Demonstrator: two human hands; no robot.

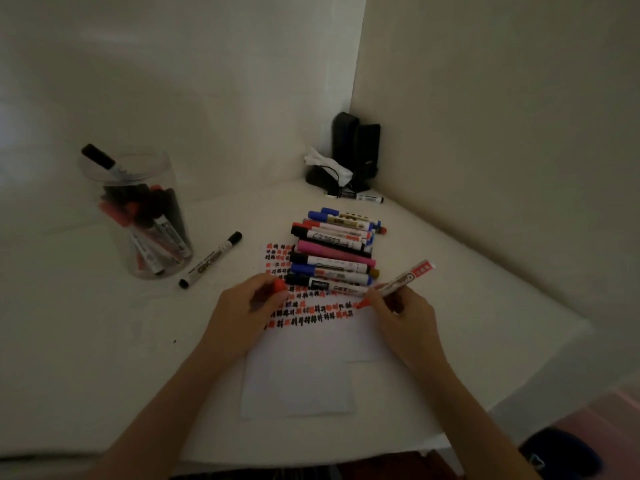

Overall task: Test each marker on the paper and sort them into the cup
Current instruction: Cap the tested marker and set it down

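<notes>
My right hand grips an uncapped red marker, its tip touching the white paper at the end of a row of red and black test marks. My left hand holds the marker's red cap over the paper's left side. A pile of several capped markers in blue, red, black and pink lies on the paper's far end. A clear plastic cup at the left holds several markers.
A loose black marker lies on the white table between cup and paper. Black devices with a white wad and another marker sit in the wall corner. The table's edge runs near right and front.
</notes>
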